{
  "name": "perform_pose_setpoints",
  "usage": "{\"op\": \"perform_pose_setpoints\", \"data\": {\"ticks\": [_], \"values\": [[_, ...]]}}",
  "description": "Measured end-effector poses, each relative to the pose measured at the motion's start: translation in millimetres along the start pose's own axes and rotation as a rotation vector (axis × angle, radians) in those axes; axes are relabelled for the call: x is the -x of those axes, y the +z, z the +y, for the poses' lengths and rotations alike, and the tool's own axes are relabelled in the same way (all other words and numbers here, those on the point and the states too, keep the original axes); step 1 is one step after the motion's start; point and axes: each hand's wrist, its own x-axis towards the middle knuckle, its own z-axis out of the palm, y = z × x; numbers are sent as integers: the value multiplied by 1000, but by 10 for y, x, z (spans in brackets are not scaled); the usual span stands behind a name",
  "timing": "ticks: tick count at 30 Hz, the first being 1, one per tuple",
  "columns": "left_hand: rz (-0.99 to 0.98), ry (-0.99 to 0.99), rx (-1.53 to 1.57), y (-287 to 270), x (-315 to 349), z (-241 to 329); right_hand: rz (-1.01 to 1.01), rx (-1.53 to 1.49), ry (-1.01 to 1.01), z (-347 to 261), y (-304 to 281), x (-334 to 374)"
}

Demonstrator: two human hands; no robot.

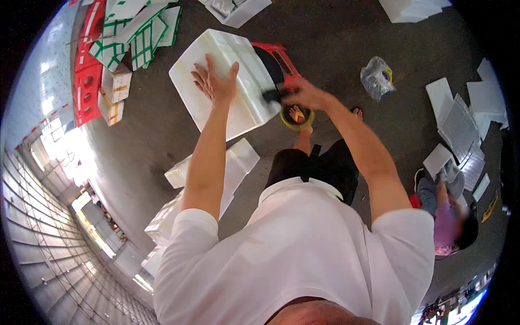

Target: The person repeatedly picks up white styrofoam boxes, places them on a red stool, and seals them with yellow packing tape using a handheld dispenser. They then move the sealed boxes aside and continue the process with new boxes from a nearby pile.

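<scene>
A white foam box rests on a red plastic crate in front of me. My left hand lies flat on the box lid, fingers spread. At the box's right edge, my right hand grips a tape dispenser with a black handle and a yellowish tape roll. The roll hangs just below that hand, beside the box's side wall.
More white foam boxes stack on the floor at my left. Flat green-and-white cartons and red crates lie at the far left. A clear plastic bag sits on the floor. Another person crouches at right among white foam lids.
</scene>
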Motion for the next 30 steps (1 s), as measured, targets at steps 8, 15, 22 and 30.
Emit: {"op": "perform_pose_setpoints", "data": {"ticks": [8, 15, 22, 30], "values": [[26, -256, -11, 151, -240, 302, 199, 181, -32, 319, 462, 875], [210, -616, 98, 228, -492, 178, 101, 497, -162, 164, 879, 613], [207, -588, 229, 278, -625, 477, 1455, -316, -252, -67, 227, -235], [341, -789, 223, 206, -667, -236, 966, -183, -181, -315, 1062, 30]]}}
